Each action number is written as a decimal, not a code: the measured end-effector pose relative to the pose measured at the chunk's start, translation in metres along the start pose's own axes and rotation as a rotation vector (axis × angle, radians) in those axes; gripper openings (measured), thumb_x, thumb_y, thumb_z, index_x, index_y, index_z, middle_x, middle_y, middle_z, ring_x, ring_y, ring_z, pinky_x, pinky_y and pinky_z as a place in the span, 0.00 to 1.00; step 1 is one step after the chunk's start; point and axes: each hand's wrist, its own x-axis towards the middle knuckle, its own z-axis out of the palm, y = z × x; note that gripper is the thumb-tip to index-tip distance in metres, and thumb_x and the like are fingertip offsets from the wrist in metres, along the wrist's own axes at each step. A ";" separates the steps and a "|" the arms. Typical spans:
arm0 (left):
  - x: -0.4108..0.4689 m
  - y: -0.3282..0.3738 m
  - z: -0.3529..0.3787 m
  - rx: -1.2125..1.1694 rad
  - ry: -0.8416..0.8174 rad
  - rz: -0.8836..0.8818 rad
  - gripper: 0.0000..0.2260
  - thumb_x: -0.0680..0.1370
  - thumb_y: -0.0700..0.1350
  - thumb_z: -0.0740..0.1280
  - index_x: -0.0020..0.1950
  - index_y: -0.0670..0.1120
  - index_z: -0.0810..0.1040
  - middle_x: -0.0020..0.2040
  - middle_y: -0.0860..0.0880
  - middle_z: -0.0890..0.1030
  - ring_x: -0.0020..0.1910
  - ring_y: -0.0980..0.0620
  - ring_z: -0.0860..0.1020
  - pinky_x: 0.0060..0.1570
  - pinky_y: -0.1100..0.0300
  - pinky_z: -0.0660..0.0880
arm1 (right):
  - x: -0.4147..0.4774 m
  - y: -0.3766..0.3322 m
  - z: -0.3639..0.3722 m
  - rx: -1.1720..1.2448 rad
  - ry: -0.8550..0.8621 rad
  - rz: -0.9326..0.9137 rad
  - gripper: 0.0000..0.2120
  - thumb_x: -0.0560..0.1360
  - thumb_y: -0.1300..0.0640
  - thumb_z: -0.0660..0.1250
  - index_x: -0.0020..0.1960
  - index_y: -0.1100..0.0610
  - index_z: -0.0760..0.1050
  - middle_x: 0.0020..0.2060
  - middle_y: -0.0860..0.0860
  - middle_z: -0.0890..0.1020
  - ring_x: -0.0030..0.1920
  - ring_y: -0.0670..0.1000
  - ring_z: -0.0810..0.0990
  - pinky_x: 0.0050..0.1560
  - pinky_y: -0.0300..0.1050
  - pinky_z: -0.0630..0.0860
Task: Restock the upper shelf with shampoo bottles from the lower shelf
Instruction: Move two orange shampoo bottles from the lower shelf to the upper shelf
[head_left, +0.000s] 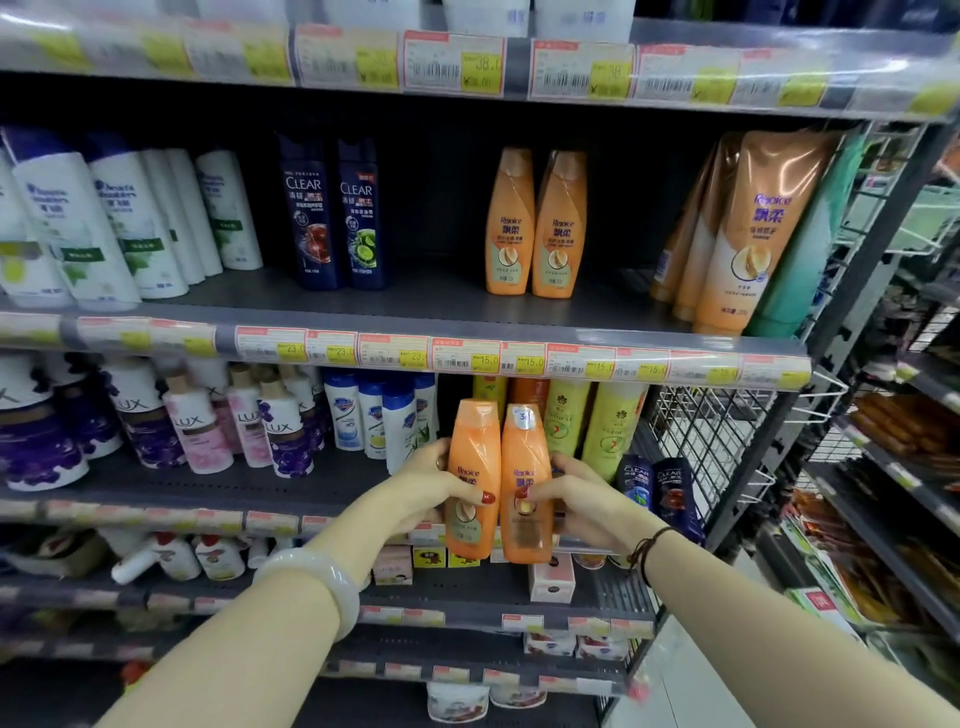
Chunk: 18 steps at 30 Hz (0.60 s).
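1. The left hand (436, 483) has fingers and thumb wrapped round the left bottle (471, 457). The right hand (582, 499) grips the right bottle (525, 452) the same way, thumb across the label
2. Both bottles are orange and upright, side by side and touching or nearly so. They are held in the air in front of the lower shelf (208, 488), with their caps just under the price rail (467, 358)
3. From where I stand this looks like the carry step: the bottles are off the lower shelf and not yet on the upper shelf (415, 306)
4. Up there an orange pair (511, 228) of the same brand stands near the front. There is bare shelf on both sides: a wide gap to the Clear bottles (335, 208) on the left and another to the tubes (748, 234) on the right
5. The next move, I'd say, calls for lifting both bottles clear of the price rail and in over the shelf lip. They then need setting down upright beside the orange pair, labels out
6. The risks I'd watch are the caps catching the rail on the way up and the standing pair being knocked, tall and narrow as they are
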 end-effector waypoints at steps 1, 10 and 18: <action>-0.005 0.002 -0.002 0.016 0.003 0.014 0.32 0.67 0.30 0.74 0.67 0.48 0.69 0.59 0.45 0.79 0.61 0.43 0.77 0.62 0.40 0.73 | -0.003 0.000 0.001 0.000 -0.017 -0.009 0.21 0.71 0.73 0.64 0.61 0.59 0.69 0.54 0.62 0.80 0.55 0.62 0.79 0.54 0.58 0.77; -0.040 0.032 -0.029 0.167 0.050 0.196 0.33 0.66 0.34 0.76 0.67 0.50 0.68 0.53 0.52 0.78 0.58 0.49 0.75 0.59 0.47 0.74 | -0.017 -0.035 0.024 0.001 -0.104 -0.097 0.22 0.69 0.76 0.64 0.58 0.58 0.69 0.52 0.59 0.80 0.54 0.58 0.79 0.48 0.55 0.77; -0.057 0.058 -0.046 0.268 0.038 0.313 0.33 0.66 0.37 0.77 0.68 0.48 0.69 0.57 0.49 0.79 0.58 0.50 0.77 0.58 0.51 0.76 | -0.027 -0.060 0.033 -0.020 -0.162 -0.169 0.28 0.69 0.76 0.64 0.64 0.54 0.69 0.60 0.60 0.78 0.59 0.60 0.78 0.48 0.56 0.78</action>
